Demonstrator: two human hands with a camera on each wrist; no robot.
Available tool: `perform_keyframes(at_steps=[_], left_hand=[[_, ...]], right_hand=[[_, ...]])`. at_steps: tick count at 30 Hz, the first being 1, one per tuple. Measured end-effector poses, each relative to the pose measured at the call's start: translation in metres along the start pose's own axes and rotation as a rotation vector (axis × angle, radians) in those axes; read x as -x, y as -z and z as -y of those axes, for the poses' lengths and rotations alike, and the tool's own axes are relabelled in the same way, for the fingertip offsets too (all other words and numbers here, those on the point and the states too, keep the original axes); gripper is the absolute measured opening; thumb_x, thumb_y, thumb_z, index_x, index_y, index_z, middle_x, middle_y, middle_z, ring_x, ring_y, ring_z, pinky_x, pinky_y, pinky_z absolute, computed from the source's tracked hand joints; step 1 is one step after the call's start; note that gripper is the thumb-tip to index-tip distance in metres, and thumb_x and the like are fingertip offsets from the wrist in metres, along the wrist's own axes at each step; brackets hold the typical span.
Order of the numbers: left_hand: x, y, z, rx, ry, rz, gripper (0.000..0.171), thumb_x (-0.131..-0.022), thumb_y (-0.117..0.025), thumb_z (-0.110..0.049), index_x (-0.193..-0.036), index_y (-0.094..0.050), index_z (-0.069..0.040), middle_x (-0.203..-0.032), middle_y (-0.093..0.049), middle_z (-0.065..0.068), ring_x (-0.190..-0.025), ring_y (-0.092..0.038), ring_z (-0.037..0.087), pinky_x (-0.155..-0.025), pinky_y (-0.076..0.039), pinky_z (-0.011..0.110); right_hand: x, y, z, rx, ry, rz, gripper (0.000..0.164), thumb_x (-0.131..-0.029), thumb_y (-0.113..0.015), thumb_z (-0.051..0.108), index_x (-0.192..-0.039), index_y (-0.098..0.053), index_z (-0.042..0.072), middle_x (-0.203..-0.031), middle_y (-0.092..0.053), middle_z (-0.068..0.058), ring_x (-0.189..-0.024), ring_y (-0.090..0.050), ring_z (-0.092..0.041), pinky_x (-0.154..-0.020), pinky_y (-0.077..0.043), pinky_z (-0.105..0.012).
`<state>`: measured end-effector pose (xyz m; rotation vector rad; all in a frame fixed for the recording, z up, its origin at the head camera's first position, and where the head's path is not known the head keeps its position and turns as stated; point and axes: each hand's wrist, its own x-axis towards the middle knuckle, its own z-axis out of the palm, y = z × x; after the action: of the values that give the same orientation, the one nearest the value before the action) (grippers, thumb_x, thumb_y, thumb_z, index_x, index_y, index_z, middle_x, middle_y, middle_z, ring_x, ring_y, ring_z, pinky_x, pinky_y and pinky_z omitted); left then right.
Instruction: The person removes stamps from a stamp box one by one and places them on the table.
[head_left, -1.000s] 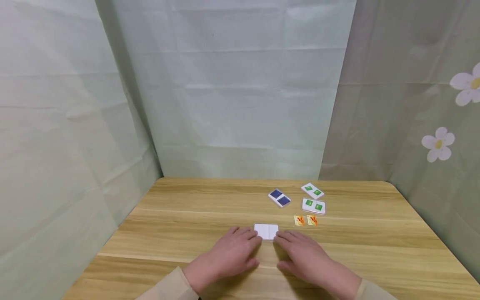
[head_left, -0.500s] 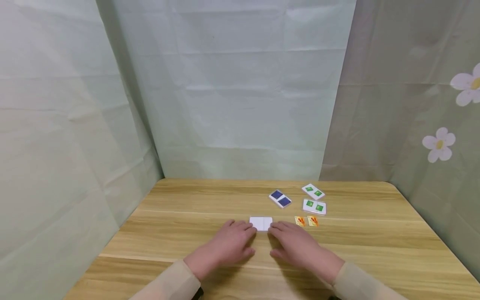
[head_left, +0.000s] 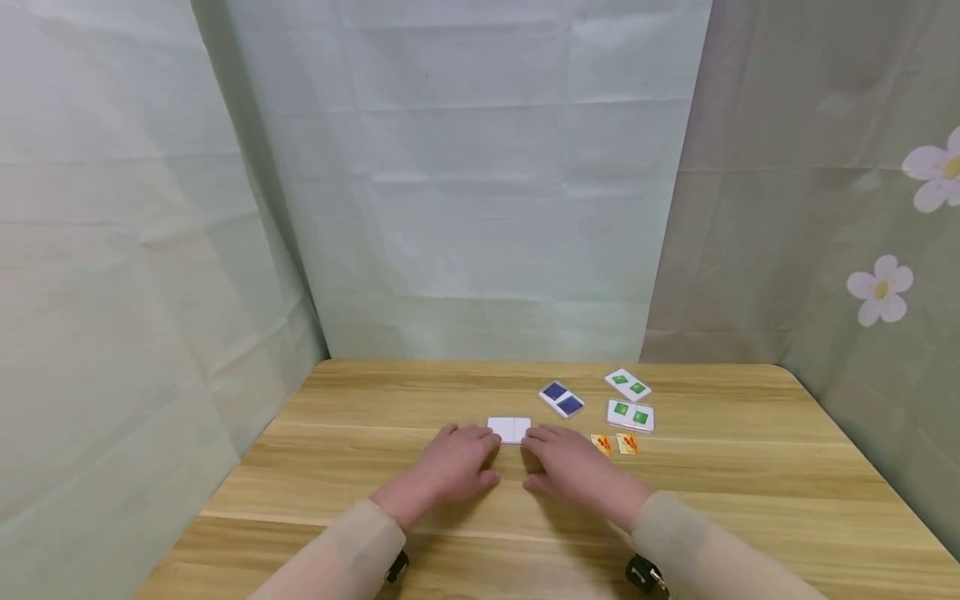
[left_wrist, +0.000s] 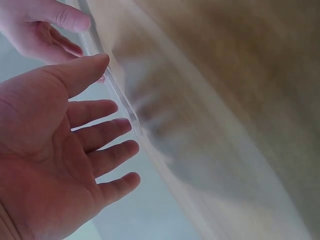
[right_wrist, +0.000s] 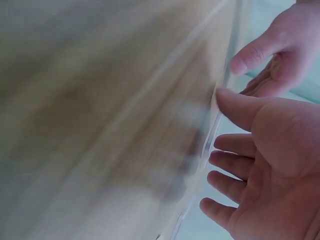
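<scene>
In the head view a flat white rectangular card-like piece [head_left: 509, 428] with a faint centre line lies on the wooden table [head_left: 300, 467]. My left hand [head_left: 455, 463] has its fingertips at the piece's near left corner. Opposite it, my right hand [head_left: 567, 467] touches the near right corner, palm down. The left wrist view shows the left hand [left_wrist: 55, 145] with loosely extended fingers, thumb apart, and nothing gripped. Likewise, the right hand [right_wrist: 280, 155] in the right wrist view has its fingers relaxed and spread near the table surface. The white piece is hidden in both wrist views.
A piece with two dark blue squares [head_left: 562, 399] lies beyond the right hand. Farther right are two pieces with green squares, one behind [head_left: 628, 384] and one in front [head_left: 630, 415]. Two small orange-yellow squares, left [head_left: 601, 443] and right [head_left: 627, 443], lie beside the right hand.
Both hands have moved away from the body and slightly left, and the white piece has slid along with them. The other pieces have stayed in place on the table.
</scene>
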<state>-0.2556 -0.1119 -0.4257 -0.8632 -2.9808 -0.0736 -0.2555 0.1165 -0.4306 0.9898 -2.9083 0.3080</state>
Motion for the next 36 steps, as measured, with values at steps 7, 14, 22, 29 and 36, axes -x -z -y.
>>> perform_keyframes(at_steps=[7,14,22,29,36], left_hand=[[-0.009,0.003,0.010,0.001,0.042,0.025,0.054,-0.102,-0.082,-0.035,-0.145,-0.068,-0.005,-0.148,-0.068,0.013,-0.141,-0.060,0.032,-0.120,-0.042,0.063],[-0.017,0.005,0.017,0.008,0.076,0.035,0.053,-0.103,-0.081,-0.034,-0.144,-0.068,-0.004,-0.147,-0.068,0.014,-0.141,-0.061,0.032,-0.120,-0.042,0.064],[-0.028,0.001,0.028,0.014,0.097,0.013,0.050,-0.103,-0.080,-0.031,-0.143,-0.069,-0.003,-0.146,-0.069,0.015,-0.140,-0.061,0.034,-0.118,-0.043,0.066],[-0.036,-0.002,0.036,0.047,0.142,0.031,0.054,-0.105,-0.078,-0.032,-0.148,-0.065,-0.002,-0.152,-0.065,0.016,-0.145,-0.057,0.035,-0.122,-0.039,0.066],[-0.042,-0.005,0.044,0.038,0.165,0.019,0.043,-0.110,-0.071,-0.024,-0.147,-0.065,-0.004,-0.154,-0.063,0.016,-0.146,-0.056,0.035,-0.121,-0.039,0.066]], right_hand=[[-0.020,-0.003,-0.003,0.000,0.001,0.008,0.056,-0.106,-0.076,0.041,-0.142,-0.070,-0.001,-0.151,-0.065,-0.020,-0.144,-0.058,-0.038,-0.121,-0.044,-0.053],[-0.035,-0.004,-0.004,0.019,0.009,-0.002,0.051,-0.108,-0.074,0.039,-0.140,-0.071,-0.001,-0.149,-0.066,-0.021,-0.143,-0.058,-0.037,-0.121,-0.045,-0.052],[-0.049,-0.008,-0.007,0.024,-0.007,-0.004,0.055,-0.109,-0.072,0.039,-0.143,-0.068,-0.003,-0.152,-0.064,-0.020,-0.145,-0.056,-0.037,-0.123,-0.043,-0.051],[-0.058,-0.014,-0.010,0.042,-0.003,-0.025,0.057,-0.109,-0.070,0.041,-0.145,-0.066,-0.003,-0.153,-0.062,-0.023,-0.145,-0.055,-0.040,-0.123,-0.041,-0.054],[-0.070,-0.015,-0.014,0.019,0.002,-0.021,0.055,-0.110,-0.070,0.039,-0.147,-0.066,-0.002,-0.155,-0.061,-0.022,-0.146,-0.055,-0.039,-0.124,-0.041,-0.051]])
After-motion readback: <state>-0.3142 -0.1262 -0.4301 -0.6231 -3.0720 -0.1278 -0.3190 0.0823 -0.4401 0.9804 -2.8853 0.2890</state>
